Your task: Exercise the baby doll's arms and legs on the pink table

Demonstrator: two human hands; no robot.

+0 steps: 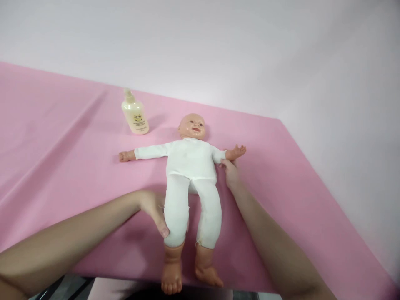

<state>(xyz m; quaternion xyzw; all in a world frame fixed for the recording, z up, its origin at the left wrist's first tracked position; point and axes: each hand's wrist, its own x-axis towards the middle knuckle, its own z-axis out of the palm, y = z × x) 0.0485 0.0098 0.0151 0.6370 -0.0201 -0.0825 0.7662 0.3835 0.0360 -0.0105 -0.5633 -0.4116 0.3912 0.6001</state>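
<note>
A baby doll [191, 160] with a white cloth body and plastic head, hands and feet lies face up, its head away from me and its feet over the table's front edge. My left hand [155, 210] is wrapped round the doll's leg on the left, thumb on top near the shin and the other fingers mostly hidden beneath. Over on the right, my right hand [230, 171] grips the doll's arm near the end of its white sleeve. Some of those fingers are hidden behind the arm.
A cream-coloured pump bottle [136, 114] with a printed label stands behind the doll's outstretched arm on the left. Pink cloth [78, 166] with a long crease on the left covers the table. A white wall [200, 50] rises behind and to the right.
</note>
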